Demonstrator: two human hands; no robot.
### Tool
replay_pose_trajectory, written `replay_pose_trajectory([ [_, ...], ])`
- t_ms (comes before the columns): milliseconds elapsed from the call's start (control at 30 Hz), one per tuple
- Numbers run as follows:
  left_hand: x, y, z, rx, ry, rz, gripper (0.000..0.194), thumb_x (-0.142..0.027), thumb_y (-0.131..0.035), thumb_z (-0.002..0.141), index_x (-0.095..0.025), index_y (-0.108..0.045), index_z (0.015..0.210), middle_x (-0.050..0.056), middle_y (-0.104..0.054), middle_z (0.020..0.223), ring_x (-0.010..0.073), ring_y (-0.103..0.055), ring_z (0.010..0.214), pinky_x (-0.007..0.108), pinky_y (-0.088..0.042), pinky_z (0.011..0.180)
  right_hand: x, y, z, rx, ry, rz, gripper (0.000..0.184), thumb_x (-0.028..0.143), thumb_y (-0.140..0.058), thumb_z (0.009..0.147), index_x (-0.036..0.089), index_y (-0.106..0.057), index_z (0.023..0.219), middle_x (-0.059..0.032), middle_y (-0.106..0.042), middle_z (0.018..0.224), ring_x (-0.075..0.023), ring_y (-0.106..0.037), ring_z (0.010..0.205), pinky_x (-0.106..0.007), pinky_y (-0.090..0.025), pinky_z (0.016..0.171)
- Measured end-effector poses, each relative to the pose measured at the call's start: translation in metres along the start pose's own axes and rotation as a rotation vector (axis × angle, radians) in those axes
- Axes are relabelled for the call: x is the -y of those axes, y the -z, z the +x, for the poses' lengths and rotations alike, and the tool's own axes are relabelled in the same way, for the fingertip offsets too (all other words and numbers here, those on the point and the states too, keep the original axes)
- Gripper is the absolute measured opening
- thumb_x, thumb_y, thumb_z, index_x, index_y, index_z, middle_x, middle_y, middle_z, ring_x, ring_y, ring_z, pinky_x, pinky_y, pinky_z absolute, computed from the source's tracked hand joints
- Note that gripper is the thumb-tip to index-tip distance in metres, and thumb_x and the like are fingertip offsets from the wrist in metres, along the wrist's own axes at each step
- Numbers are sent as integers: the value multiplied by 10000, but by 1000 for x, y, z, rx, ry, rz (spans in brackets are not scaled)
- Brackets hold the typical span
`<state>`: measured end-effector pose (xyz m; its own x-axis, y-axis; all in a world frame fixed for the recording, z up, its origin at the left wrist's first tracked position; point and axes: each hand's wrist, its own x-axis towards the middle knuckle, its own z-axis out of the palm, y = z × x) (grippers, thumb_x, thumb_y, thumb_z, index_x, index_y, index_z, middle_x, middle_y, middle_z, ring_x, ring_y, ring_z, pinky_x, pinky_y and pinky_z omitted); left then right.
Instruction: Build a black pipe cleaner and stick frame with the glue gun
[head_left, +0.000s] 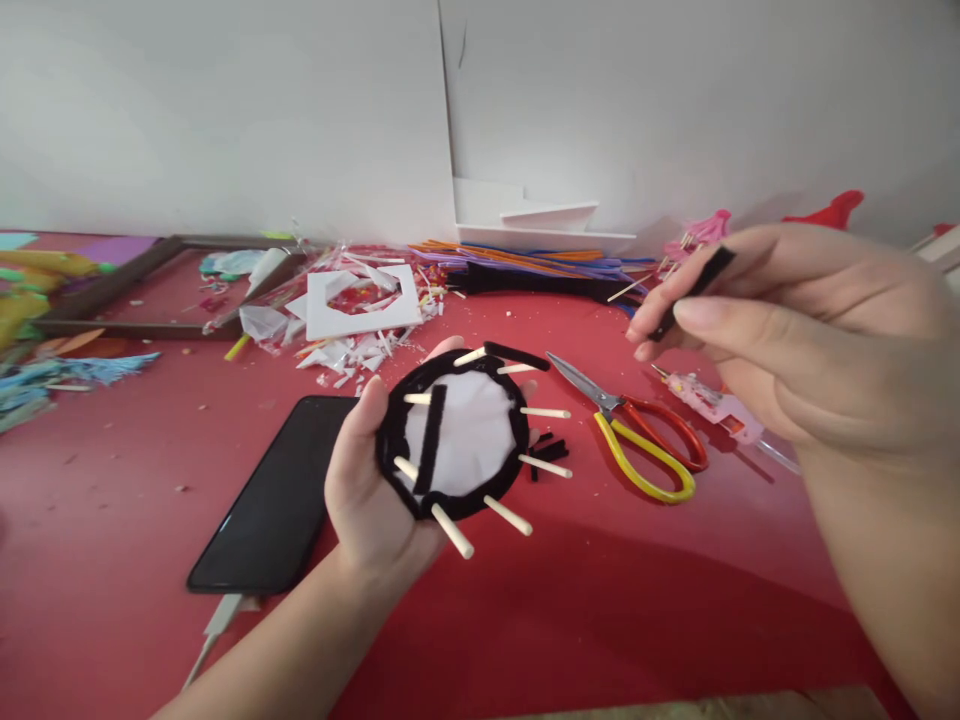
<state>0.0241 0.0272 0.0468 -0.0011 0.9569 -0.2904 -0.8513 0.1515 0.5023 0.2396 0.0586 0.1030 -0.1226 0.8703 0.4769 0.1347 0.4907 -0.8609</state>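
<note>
– What's on the far left of the red counter (465, 640)?
– Pale blue strands (112, 370), and behind them a brown frame (135, 330) lying flat. Nearer the person is a dark phone (262, 510), with a white cable (219, 625) at its near end.
– And next along?
– Farther back, a white cut-out board (321, 312) lies among loose scraps. In front of that, the left hand (358, 505) grasps a round piece (480, 445) from its left side and beneath, holding it up beside the phone.
– What does the round piece look like?
– White in the middle with a fuzzy black rim. Pale sticks (454, 532) stand around the edge, and a black strip (430, 440) slants across its left part. Another black length (517, 356) sits at the top, by two of the sticks.
– Right of that?
– Black snippets (551, 452) just beside the rim, then scissors (606, 402) with one yellow and one red handle, blades apart only slightly if at all; I can't tell. Coloured stems (525, 256) lie behind.
– And the far right?
– A pink glue gun (701, 397) lies partly behind the right hand (817, 345), which is raised, pinching a short black piece (694, 293) between thumb and fingers, well apart from the rim.
</note>
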Motion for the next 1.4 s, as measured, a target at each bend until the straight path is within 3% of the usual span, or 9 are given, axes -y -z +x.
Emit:
replay_pose_trajectory([
  [167,3,7,-2,86,-25,39,489,-437,-480,889,-203,-636,1289,113,-766,1089,383,-622,1244,572,-484,1056,-8,4,-7,31,-97,-137,93,184,-756,801,270,-774,830,25,-747,839,-118,-692,764,-207,-568,659],
  [367,7,11,-4,222,-37,79,548,-417,-517,886,-240,-535,1405,101,-729,1215,380,-614,1256,551,-481,1064,-12,9,-12,37,-201,-162,60,228,-766,790,272,-785,826,6,-755,820,-132,-696,721,-238,-573,643],
  [500,6,7,-5,135,-17,52,560,-406,-477,891,-203,-525,1410,122,-741,1183,382,-631,1231,540,-492,1051,-27,12,-22,85,-222,-134,65,322,-802,767,265,-786,794,-8,-750,833,-144,-684,744,-235,-546,625],
  [733,7,6,-2,110,3,61,476,-367,-496,891,-213,-599,1330,122,-755,1123,387,-653,1192,556,-529,994,-65,2,-57,17,-570,130,251,434,-866,678,220,-771,767,-26,-724,698,-143,-667,646,-266,-545,627],
  [933,8,4,1,55,19,99,424,-340,-477,918,-198,-628,1288,121,-768,1070,378,-673,1162,554,-548,971,-66,-4,-61,56,-684,312,297,447,-872,655,200,-708,640,29,-571,518,-77,-491,473,-223,-383,458],
  [1067,8,3,1,61,31,73,440,-335,-447,936,-207,-607,1325,112,-764,1101,377,-676,1158,555,-557,960,-65,-7,-64,75,-704,276,283,419,-894,622,197,-720,638,52,-507,520,-47,-381,467,-211,-276,433],
  [1300,10,8,0,144,47,89,427,-342,-494,920,-229,-625,1310,107,-760,1111,380,-666,1175,548,-557,968,-63,-13,-70,121,-706,279,238,392,-890,638,211,-736,639,44,-532,559,-69,-432,534,-244,-391,539],
  [1400,10,9,0,127,72,132,414,-349,-479,922,-201,-648,1270,123,-762,1099,391,-664,1172,559,-554,965,-62,-14,-70,133,-716,278,234,390,-885,645,211,-735,635,40,-542,560,-75,-437,537,-254,-416,561],
])
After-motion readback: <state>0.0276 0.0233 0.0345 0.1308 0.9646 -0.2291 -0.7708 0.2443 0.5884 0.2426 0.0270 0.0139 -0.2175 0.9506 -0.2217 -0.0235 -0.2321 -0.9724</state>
